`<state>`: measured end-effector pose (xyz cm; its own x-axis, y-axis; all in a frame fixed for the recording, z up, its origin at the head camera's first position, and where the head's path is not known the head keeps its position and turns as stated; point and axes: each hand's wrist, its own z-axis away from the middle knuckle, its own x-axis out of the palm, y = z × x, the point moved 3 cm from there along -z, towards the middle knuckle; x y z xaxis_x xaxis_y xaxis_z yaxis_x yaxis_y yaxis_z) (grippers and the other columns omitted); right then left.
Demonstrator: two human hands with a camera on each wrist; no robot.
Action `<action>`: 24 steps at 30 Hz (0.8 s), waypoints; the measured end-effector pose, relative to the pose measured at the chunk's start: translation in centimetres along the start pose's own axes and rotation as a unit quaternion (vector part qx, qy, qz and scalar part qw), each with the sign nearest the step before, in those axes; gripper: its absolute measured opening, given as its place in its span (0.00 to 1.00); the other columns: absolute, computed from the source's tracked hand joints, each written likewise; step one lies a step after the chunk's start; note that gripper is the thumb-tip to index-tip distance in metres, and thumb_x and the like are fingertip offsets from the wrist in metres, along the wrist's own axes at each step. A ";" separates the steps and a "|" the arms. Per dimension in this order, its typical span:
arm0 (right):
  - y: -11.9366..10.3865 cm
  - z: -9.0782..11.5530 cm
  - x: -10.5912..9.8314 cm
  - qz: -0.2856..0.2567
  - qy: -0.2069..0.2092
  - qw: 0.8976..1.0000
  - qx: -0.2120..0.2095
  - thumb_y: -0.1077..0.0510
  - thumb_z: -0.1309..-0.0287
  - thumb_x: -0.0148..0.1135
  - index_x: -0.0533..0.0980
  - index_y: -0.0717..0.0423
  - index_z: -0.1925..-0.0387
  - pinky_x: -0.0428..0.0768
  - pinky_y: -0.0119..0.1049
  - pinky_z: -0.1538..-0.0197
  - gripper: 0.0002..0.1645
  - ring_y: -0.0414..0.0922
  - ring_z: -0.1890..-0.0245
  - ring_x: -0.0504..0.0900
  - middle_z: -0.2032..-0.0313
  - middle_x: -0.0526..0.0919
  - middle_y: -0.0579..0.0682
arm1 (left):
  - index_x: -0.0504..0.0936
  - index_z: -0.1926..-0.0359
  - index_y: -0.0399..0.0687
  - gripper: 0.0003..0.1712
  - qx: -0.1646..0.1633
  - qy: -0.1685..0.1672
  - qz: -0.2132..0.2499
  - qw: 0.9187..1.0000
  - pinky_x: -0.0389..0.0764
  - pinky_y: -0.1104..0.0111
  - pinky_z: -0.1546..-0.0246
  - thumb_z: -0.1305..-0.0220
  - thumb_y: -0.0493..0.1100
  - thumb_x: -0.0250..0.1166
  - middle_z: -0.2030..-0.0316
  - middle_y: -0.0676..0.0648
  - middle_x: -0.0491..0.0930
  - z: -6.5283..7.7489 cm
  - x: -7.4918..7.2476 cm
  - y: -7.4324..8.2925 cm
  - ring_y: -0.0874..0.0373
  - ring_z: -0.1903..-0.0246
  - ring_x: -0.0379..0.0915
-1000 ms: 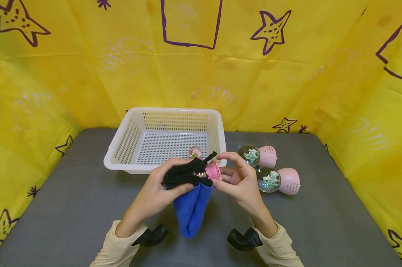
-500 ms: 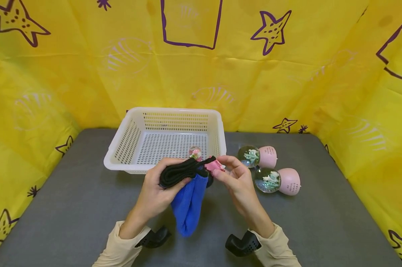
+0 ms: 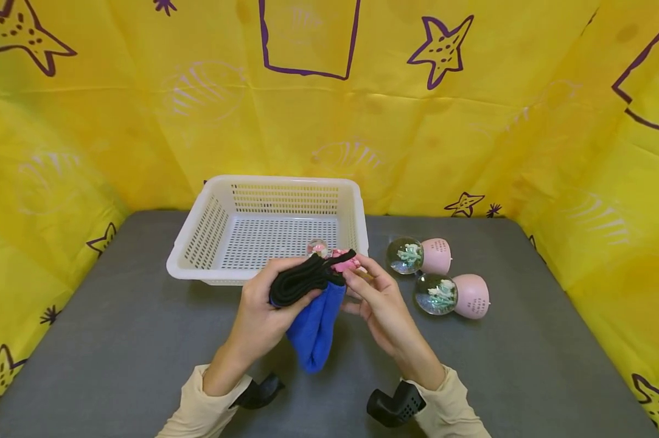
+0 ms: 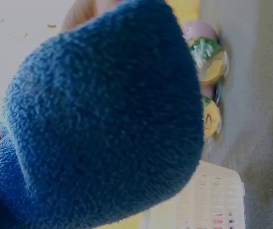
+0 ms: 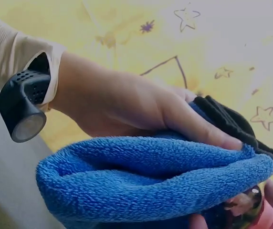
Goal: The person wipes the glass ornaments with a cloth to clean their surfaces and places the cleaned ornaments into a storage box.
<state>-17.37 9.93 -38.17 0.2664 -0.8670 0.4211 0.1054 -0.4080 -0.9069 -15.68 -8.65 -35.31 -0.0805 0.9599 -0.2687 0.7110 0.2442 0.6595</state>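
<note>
My left hand (image 3: 258, 310) grips a thick folded cloth (image 3: 315, 328), blue and fluffy below with black folds on top. At its right edge, the right hand (image 3: 381, 307) pinches a small glass snow globe by its pink base (image 3: 344, 261). In the right wrist view, the globe's clear ball (image 5: 245, 202) lies against the blue cloth, partly hidden by it. The left wrist view is mostly filled by blue fabric. Both hands are raised over the table, just in front of the basket.
A white slotted plastic basket (image 3: 184, 267) stands behind the hands. Another small snow globe (image 3: 317, 247) shows at its front right. Two larger snow globes with pink bases, one farther back (image 3: 435, 255) and one nearer (image 3: 471, 296), lie on their sides at the right of the grey table (image 3: 115, 340).
The small snow globe's pink base has turned in the right fingers and shifted slightly up, toward the basket. The left hand still grips the cloth, whose hanging end has risen a little.
</note>
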 end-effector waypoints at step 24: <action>-1.1 0.1 -0.8 0.036 -0.119 0.990 -0.065 0.68 0.37 0.58 0.78 0.43 0.42 0.83 0.32 0.52 0.25 0.39 0.57 0.79 0.51 0.80 0.45 | 0.76 0.46 0.31 0.35 -0.042 0.036 0.045 0.997 0.76 0.74 0.43 0.59 0.22 0.76 0.49 0.58 0.81 -0.6 -3.1 0.2 0.64 0.48 0.77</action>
<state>-17.62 11.12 -37.54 0.4887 -0.8094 0.3256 -0.0420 -0.3947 -0.9179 -15.70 -11.48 -33.89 -0.0713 0.9853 -0.1555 0.6567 0.1637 0.7362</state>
